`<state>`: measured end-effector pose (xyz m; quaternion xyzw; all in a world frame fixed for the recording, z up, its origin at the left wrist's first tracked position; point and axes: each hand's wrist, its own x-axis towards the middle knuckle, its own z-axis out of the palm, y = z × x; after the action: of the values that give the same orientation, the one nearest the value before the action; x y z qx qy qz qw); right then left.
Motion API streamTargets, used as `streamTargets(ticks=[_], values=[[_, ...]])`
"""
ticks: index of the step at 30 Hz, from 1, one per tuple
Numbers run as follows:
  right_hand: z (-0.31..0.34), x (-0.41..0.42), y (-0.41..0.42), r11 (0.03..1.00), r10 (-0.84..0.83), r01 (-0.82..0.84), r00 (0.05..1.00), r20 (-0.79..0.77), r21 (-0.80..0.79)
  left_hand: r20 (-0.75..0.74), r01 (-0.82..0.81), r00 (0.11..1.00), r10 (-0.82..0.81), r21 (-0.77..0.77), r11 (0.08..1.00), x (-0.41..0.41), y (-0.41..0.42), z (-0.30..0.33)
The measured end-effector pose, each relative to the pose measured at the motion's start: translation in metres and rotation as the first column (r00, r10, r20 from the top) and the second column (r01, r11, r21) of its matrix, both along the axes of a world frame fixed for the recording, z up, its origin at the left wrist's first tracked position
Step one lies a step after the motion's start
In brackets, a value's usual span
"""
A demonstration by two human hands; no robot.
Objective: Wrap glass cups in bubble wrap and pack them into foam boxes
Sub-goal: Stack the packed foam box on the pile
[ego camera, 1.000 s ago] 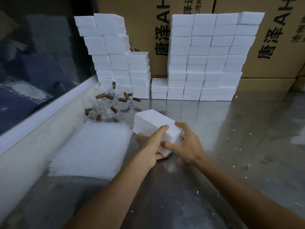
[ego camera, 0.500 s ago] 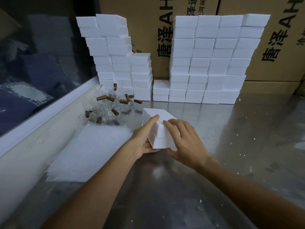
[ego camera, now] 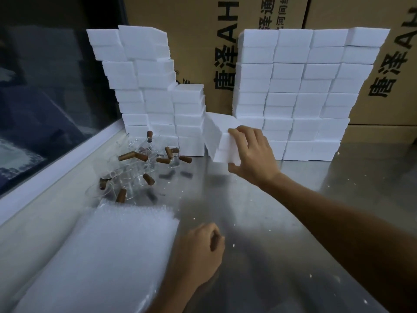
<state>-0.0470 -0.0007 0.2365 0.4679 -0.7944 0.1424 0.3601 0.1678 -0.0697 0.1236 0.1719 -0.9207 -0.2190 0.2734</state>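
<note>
Behind everything you have tall cardboard cartons (ego camera: 187,41) printed with black characters, and against them two walls of white foam boxes: the right stack (ego camera: 300,93) is the wider and more even, the left stack (ego camera: 144,86) steps down toward the middle and leans a little. All the boxes you can see are closed, so their contents cannot be told. Your steel table (ego camera: 282,222) carries all of it, shiny and flecked with white foam crumbs, with a dark window (ego camera: 45,86) along its left edge. A pile of bubble wrap (ego camera: 108,256) lies flat at the near left. Your right hand (ego camera: 252,154) reaches forward and grips one foam box (ego camera: 220,134) by its near end, fingers on top and thumb beneath, in the gap between the two stacks. Your left hand (ego camera: 198,251) rests by the wrap's right edge, fingers loosely curled, holding nothing. The glass cups (ego camera: 140,168), with brown wooden handles, sit jumbled between the wrap and the left stack.
</note>
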Motion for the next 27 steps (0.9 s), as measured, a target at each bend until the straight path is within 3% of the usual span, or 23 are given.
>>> streamTargets(ticks=[3, 8, 17, 22, 27], values=[[-0.001, -0.02, -0.025, 1.0, -0.025, 0.025, 1.0, 0.014, 0.003, -0.041, 0.013, 0.999, -0.01, 0.071, 0.997, 0.0, -0.002, 0.0], [-0.003, -0.045, -0.054, 0.992, -0.098, 0.098, 0.995, -0.005, 0.075, -0.081, -0.005, 0.997, 0.01, 0.058, 0.998, -0.002, 0.0, 0.001], [0.006, -0.082, -0.099, 0.897, -0.266, 0.326, 0.937, -0.224, 0.297, -0.075, 0.036, 0.997, -0.031, 0.056, 0.998, -0.005, -0.003, -0.004], [0.003, -0.093, -0.118, 0.852, -0.347, 0.394, 0.918, -0.192, 0.345, -0.05, 0.06, 0.997, -0.057, 0.067, 0.996, -0.008, -0.009, -0.008], [0.009, -0.101, -0.129, 0.841, -0.404, 0.419, 0.907, -0.117, 0.344, -0.115, 0.085, 0.99, -0.079, 0.055, 0.995, -0.01, -0.009, -0.008]])
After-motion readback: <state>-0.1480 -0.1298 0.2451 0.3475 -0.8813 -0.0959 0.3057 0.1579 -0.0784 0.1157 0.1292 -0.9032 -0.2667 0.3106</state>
